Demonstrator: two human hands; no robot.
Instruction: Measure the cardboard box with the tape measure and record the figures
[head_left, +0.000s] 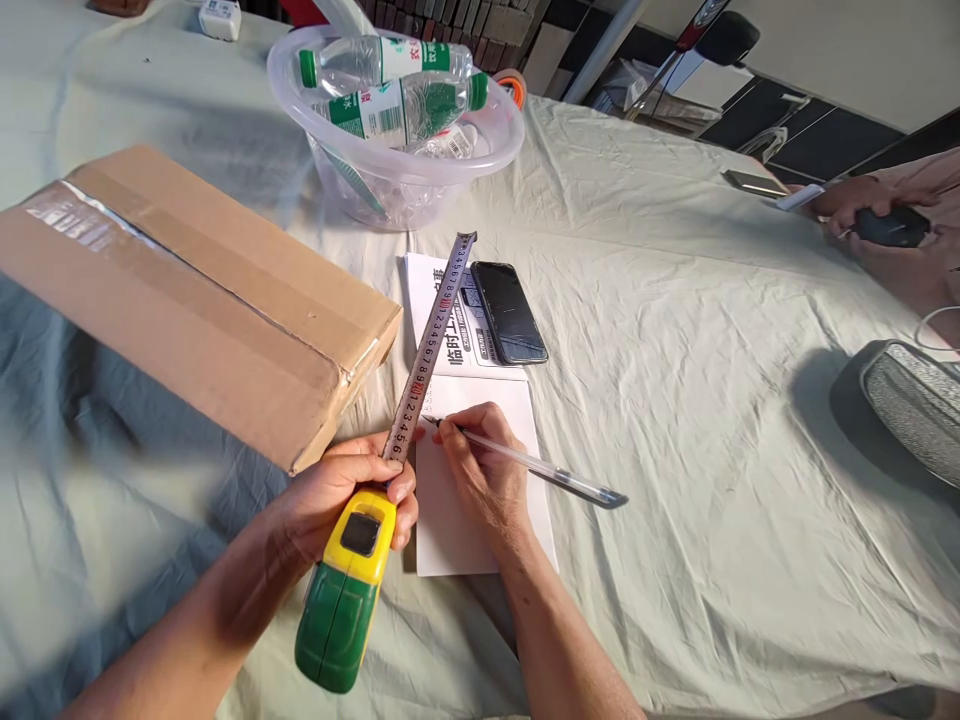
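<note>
Head view: tape measure (pixel 345 590) and pen (pixel 551 469) in hand

Left hand (pixel 337 480): closed around tape measure's front end. Case, green and yellow with black inset, lies toward 7 o'clock of the grip; marked blade (pixel 431 345) extends toward 1 o'clock over booklet (pixel 454 520). Right hand (pixel 487 480): pinching clear-barrelled pen, tail between 3 and 4 o'clock. Blade hides some print; handwriting illegible; forearms cut off below.

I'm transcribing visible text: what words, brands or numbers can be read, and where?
"1" to "9": tape measure's blade
"临时": printed page; other characters partly covered
"农", "饮用": upper bottle's label
Too small or blurred: carton's sticker, small white box, lower page's handwriting, lower bottle's label, printed page's smaller print
</note>
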